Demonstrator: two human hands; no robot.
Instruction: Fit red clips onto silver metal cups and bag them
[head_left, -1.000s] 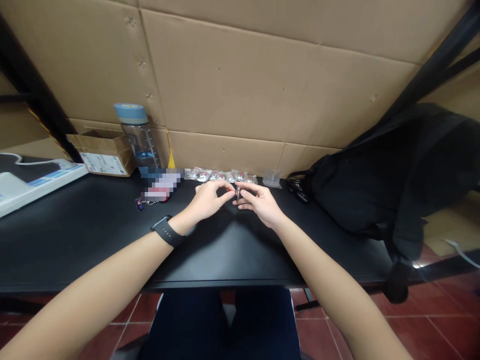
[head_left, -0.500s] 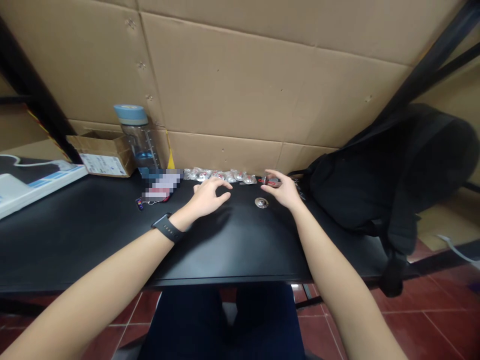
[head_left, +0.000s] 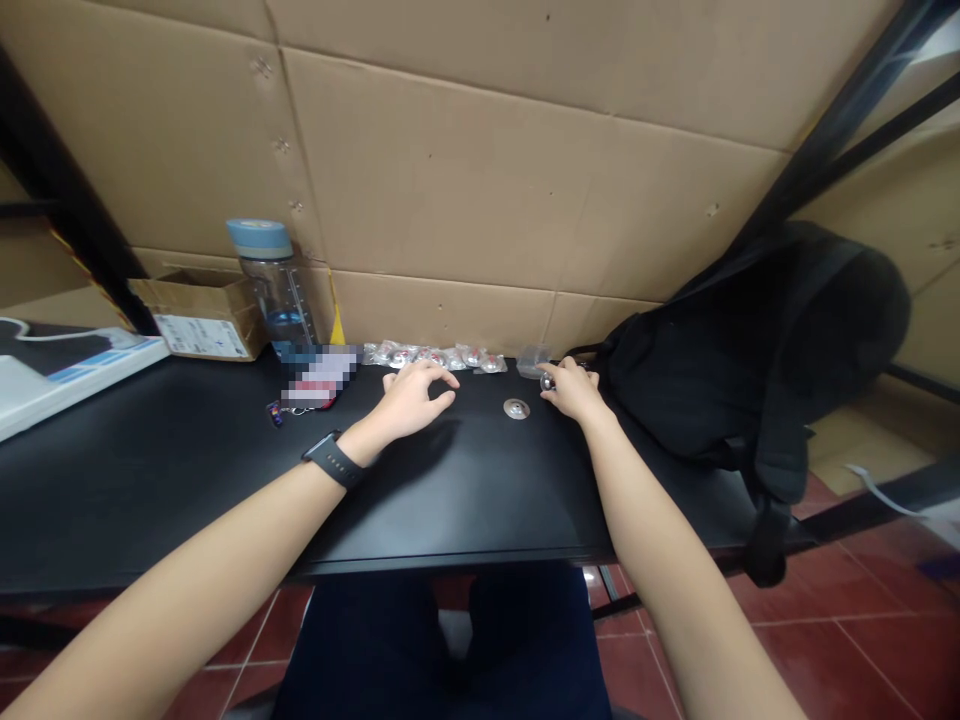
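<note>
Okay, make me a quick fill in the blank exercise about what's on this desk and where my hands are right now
1. The small round metal disc lies on the black desk between the left hand and the ____ hand.
2. The water bottle has a ____ cap.
3. The black smartwatch sits on the ____ wrist.
4. The black backpack rests at the ____ end of the desk.

Missing words: right; blue; left; right

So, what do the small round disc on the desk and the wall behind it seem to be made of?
The disc looks like metal: silvery and shiny against the black desk, though too small to be sure. The wall is brown cardboard: matte, with visible seams and creases.
</note>
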